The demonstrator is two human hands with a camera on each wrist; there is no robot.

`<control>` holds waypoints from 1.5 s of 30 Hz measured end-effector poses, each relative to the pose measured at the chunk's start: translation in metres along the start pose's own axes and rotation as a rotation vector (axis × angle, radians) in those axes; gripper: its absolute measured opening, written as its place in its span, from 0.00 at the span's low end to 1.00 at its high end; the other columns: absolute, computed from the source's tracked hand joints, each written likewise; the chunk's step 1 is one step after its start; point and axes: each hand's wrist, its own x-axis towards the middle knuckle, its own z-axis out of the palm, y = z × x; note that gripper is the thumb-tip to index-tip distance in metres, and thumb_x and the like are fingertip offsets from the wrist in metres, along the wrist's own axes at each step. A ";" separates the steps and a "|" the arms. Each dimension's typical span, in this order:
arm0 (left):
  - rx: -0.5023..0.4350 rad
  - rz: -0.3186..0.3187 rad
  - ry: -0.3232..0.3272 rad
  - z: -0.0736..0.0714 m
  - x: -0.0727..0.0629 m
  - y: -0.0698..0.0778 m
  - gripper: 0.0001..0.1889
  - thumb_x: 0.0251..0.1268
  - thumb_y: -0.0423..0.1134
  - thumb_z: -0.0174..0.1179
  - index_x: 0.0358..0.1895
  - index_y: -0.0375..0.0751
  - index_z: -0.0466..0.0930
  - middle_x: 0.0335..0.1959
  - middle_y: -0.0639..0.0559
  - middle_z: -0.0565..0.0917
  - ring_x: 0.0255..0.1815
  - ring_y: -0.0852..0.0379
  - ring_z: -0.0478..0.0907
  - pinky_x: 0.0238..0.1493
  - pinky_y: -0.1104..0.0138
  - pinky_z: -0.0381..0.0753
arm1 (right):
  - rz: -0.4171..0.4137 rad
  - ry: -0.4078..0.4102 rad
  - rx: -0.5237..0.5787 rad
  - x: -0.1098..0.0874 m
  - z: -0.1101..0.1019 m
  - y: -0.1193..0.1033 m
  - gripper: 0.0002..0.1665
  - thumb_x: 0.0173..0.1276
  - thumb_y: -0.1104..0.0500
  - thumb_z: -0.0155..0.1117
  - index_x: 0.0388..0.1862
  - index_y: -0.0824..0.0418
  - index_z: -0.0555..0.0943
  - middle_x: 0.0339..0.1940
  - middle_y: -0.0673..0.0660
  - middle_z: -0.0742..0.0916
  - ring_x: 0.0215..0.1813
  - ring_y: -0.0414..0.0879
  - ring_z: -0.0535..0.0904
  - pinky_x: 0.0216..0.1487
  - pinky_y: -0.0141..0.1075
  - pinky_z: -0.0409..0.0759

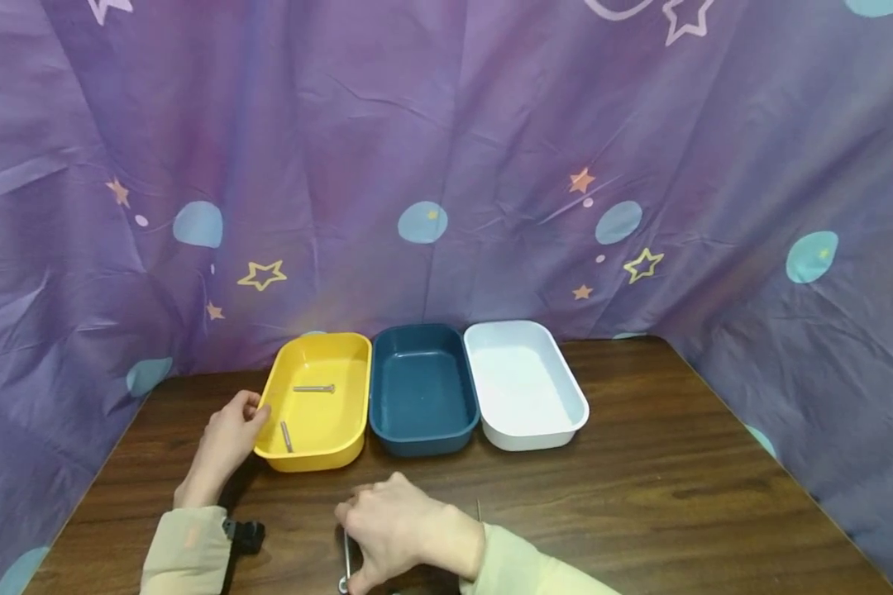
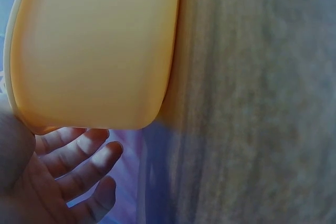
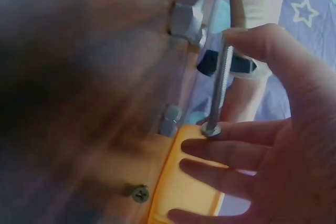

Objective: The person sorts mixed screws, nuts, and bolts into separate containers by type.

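In the head view, my left hand (image 1: 226,438) is at the left rim of the yellow tray (image 1: 357,413). The left wrist view shows its thumb over the rim and the fingers (image 2: 89,166) below, along the tray's outer side. Two silver bolts lie in that tray, one bolt (image 1: 314,388) towards the back and another bolt (image 1: 286,436) at the front left. My right hand (image 1: 402,529) is low over the table in front of the trays. Between thumb and index finger it pinches a long threaded bolt (image 3: 221,90) by its two ends.
A dark blue tray (image 1: 424,442) and a white tray (image 1: 536,440) stand right of the yellow one. Near the right hand lie a large hex metal piece (image 3: 187,14), a smaller one (image 3: 169,120) and a cross-head screw (image 3: 140,194). A patterned purple cloth (image 1: 446,165) hangs behind the table.
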 end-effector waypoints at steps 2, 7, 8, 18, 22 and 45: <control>0.001 -0.001 0.001 0.000 0.000 0.001 0.16 0.72 0.44 0.53 0.51 0.34 0.72 0.41 0.39 0.80 0.38 0.44 0.76 0.35 0.55 0.71 | -0.021 0.046 0.023 0.002 -0.002 0.004 0.32 0.41 0.24 0.70 0.34 0.44 0.76 0.30 0.39 0.80 0.33 0.34 0.77 0.25 0.33 0.69; 0.000 0.003 0.004 -0.001 0.001 0.002 0.17 0.72 0.45 0.52 0.51 0.33 0.72 0.41 0.39 0.79 0.38 0.43 0.76 0.35 0.53 0.72 | -0.051 0.157 0.059 0.007 -0.012 0.014 0.34 0.42 0.24 0.69 0.37 0.47 0.76 0.31 0.39 0.78 0.30 0.31 0.74 0.23 0.29 0.65; -0.002 0.006 0.002 -0.001 0.001 0.002 0.17 0.72 0.45 0.52 0.51 0.33 0.72 0.41 0.39 0.79 0.38 0.43 0.76 0.36 0.53 0.72 | -0.054 0.173 0.063 0.008 -0.014 0.016 0.35 0.42 0.25 0.69 0.39 0.47 0.77 0.31 0.39 0.78 0.30 0.31 0.74 0.23 0.28 0.65; -0.008 0.006 0.003 0.001 0.000 0.000 0.17 0.72 0.45 0.53 0.50 0.33 0.72 0.41 0.38 0.80 0.38 0.43 0.76 0.36 0.53 0.72 | -0.012 0.245 0.124 0.031 -0.036 0.038 0.43 0.46 0.25 0.67 0.55 0.49 0.78 0.39 0.40 0.83 0.30 0.33 0.75 0.22 0.29 0.66; -0.006 0.003 0.005 0.002 -0.002 -0.002 0.16 0.71 0.44 0.53 0.50 0.34 0.73 0.41 0.39 0.80 0.38 0.43 0.77 0.35 0.53 0.72 | 0.019 0.246 0.120 0.046 -0.041 0.046 0.44 0.47 0.25 0.66 0.56 0.50 0.78 0.39 0.41 0.84 0.30 0.34 0.76 0.22 0.31 0.69; -0.015 0.032 0.021 0.004 -0.001 -0.003 0.15 0.71 0.41 0.53 0.51 0.32 0.73 0.40 0.39 0.81 0.37 0.44 0.77 0.36 0.55 0.73 | 0.258 0.399 0.174 0.137 -0.014 0.069 0.39 0.53 0.25 0.62 0.53 0.50 0.73 0.22 0.41 0.74 0.18 0.36 0.69 0.17 0.30 0.66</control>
